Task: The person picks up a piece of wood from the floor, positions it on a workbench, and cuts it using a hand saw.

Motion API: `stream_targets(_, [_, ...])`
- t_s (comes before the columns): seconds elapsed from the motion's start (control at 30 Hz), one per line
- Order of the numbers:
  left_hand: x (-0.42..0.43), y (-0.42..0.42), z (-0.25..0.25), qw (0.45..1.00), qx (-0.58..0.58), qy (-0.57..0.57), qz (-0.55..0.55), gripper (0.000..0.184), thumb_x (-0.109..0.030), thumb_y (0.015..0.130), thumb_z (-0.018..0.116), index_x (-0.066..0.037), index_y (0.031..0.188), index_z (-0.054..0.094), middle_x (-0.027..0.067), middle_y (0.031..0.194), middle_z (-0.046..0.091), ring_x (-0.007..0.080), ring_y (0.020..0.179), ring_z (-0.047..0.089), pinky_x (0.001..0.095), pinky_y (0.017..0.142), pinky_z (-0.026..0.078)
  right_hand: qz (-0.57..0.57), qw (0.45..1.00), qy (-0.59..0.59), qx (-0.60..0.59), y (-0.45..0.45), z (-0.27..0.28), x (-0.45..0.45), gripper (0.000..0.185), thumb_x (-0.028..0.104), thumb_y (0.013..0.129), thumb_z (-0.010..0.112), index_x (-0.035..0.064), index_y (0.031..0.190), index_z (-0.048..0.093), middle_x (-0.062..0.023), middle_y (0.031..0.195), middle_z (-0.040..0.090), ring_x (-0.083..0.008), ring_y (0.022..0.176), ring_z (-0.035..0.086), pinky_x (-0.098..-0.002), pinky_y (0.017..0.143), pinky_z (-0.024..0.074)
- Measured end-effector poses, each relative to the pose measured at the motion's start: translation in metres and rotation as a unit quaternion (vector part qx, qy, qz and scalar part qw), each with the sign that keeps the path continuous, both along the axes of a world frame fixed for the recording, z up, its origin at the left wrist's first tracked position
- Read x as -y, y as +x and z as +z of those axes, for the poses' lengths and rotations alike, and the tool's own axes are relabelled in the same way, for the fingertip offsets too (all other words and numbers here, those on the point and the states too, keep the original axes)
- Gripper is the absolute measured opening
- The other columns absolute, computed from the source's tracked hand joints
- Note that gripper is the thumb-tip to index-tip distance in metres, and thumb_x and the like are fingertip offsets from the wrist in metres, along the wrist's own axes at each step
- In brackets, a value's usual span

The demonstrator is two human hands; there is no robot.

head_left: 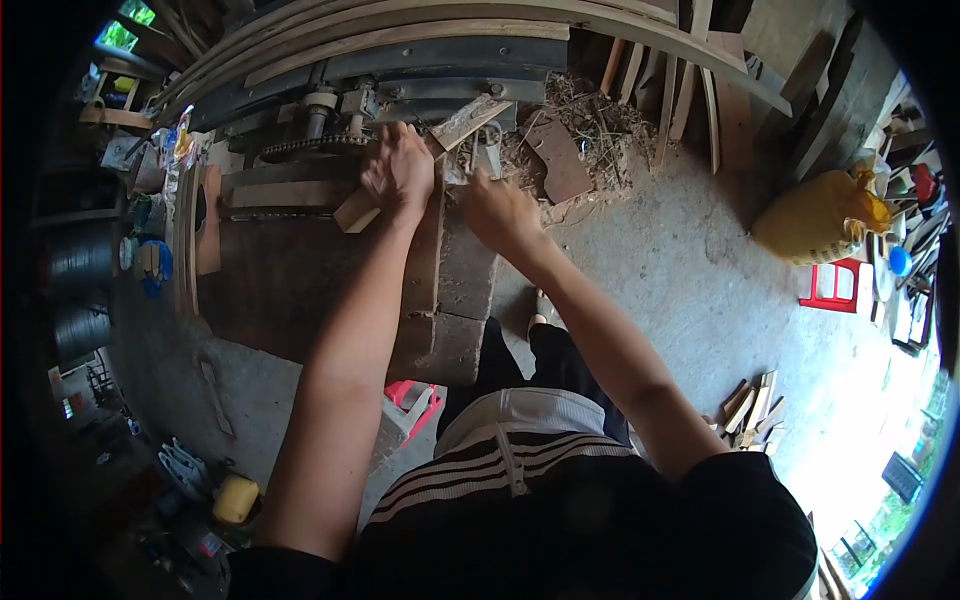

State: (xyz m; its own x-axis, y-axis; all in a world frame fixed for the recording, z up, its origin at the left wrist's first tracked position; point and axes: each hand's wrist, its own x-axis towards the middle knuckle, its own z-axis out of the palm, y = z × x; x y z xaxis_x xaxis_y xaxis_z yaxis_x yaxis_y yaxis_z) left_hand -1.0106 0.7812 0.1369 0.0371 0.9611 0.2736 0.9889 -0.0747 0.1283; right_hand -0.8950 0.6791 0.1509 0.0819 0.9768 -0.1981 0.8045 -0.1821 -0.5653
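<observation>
A short wooden piece [470, 124] lies at a slant over the machine bench [300, 270]. My left hand [400, 172] is closed over its middle, and its lower left end shows below the wrist. To the right, my right hand [497, 208] is closed near the bench's wooden edge board [423, 255]; what its fingers grip, if anything, is too small to make out. A pale metal part [487, 158] sits just above the right fingers.
Long wooden strips [420, 22] run along the top. A toothed chain [312, 148] crosses the machine left of my hands. Wood shavings [615, 130] lie at its right. Further right are a yellow sack [815, 218] and a red stool [835, 286].
</observation>
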Motion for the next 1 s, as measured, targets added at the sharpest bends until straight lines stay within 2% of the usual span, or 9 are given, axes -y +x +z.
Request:
stream_targets(0.13, [0.004,-0.003,0.001,0.999,0.015,-0.030,0.016,0.032,-0.037,0.098,0.035,-0.013,0.105,0.055,0.0102,0.110,0.060,0.0385,0.096,0.062,0.0531,0.081,0.047,0.044,0.998,-0.035,0.021,0.007,0.004,0.028,0.023,0.016,0.092,0.040,0.0006,0.102,0.054,-0.0223,0.082,0.068,-0.0386,0.077,0.069,-0.0488,0.069,0.0550])
stream_targets(0.2, [0.001,0.002,0.002,1.000,-0.011,0.012,0.019,0.025,-0.031,0.097,0.041,-0.010,0.096,0.056,0.0089,0.103,0.061,0.0351,0.087,0.065,0.0483,0.070,0.051,0.001,0.999,-0.045,0.007,0.008,0.007,0.012,0.023,0.016,0.092,0.040,0.0014,0.101,0.056,-0.0219,0.082,0.068,-0.0383,0.077,0.069,-0.0487,0.070,0.0549])
stream_targets(0.27, [0.002,0.001,0.002,0.999,-0.012,0.043,-0.002,0.024,-0.030,0.096,0.044,-0.009,0.093,0.056,0.0091,0.101,0.062,0.0330,0.094,0.064,0.0466,0.069,0.052,0.004,1.000,-0.009,0.013,0.006,-0.002,-0.010,0.023,0.016,0.092,0.040,0.0006,0.100,0.055,-0.0223,0.083,0.068,-0.0380,0.077,0.069,-0.0488,0.069,0.0549])
stream_targets(0.37, [-0.001,-0.001,0.002,0.998,0.038,-0.056,0.001,0.032,-0.036,0.099,0.035,-0.013,0.109,0.054,0.0111,0.115,0.059,0.0408,0.100,0.060,0.0549,0.083,0.045,0.022,1.000,-0.003,0.017,-0.004,-0.008,-0.033,0.024,0.016,0.092,0.040,0.0015,0.102,0.057,-0.0229,0.086,0.069,-0.0385,0.079,0.069,-0.0494,0.071,0.0546])
stream_targets(0.5, [0.017,0.006,0.008,0.997,0.006,-0.069,-0.016,0.029,-0.035,0.098,0.037,-0.011,0.104,0.052,0.0111,0.113,0.058,0.0390,0.096,0.061,0.0535,0.080,0.047,0.016,1.000,-0.003,0.007,0.003,0.000,0.014,0.036,0.024,0.097,0.033,-0.0005,0.109,0.056,-0.0243,0.085,0.068,-0.0387,0.080,0.068,-0.0486,0.075,0.0537])
stream_targets(0.67, [0.012,0.003,0.009,0.998,0.007,-0.037,-0.047,0.025,-0.032,0.098,0.038,-0.011,0.098,0.052,0.0113,0.106,0.059,0.0357,0.092,0.062,0.0506,0.071,0.050,-0.001,0.999,0.005,-0.039,-0.001,-0.022,-0.016,0.028,0.025,0.095,0.037,0.0031,0.106,0.051,-0.0264,0.073,0.064,-0.0439,0.076,0.066,-0.0560,0.068,0.0517])
stream_targets(0.73, [0.010,0.003,0.004,0.999,0.003,-0.010,-0.049,0.026,-0.032,0.097,0.040,-0.010,0.095,0.053,0.0111,0.098,0.059,0.0344,0.087,0.062,0.0486,0.070,0.048,-0.038,0.998,-0.001,-0.054,-0.009,-0.006,-0.031,0.056,0.032,0.100,0.024,-0.0023,0.084,0.065,-0.0250,0.082,0.067,-0.0425,0.086,0.066,-0.0473,0.080,0.0521])
stream_targets(0.9, [0.006,0.001,0.000,0.998,-0.015,0.024,-0.052,0.026,-0.032,0.097,0.040,-0.010,0.096,0.053,0.0099,0.097,0.059,0.0333,0.088,0.062,0.0493,0.068,0.049,0.005,0.999,0.041,0.012,0.000,-0.015,0.009,0.020,0.020,0.094,0.043,0.0021,0.100,0.051,-0.0236,0.072,0.064,-0.0422,0.067,0.066,-0.0511,0.057,0.0524])
stream_targets(1.0, [0.007,0.000,0.002,0.998,-0.013,0.022,-0.050,0.026,-0.033,0.097,0.040,-0.010,0.097,0.054,0.0110,0.098,0.060,0.0357,0.088,0.062,0.0514,0.070,0.049,0.031,0.999,-0.024,0.016,0.011,0.000,0.034,0.028,0.021,0.094,0.037,0.0002,0.100,0.055,-0.0225,0.078,0.068,-0.0397,0.073,0.068,-0.0480,0.065,0.0554])
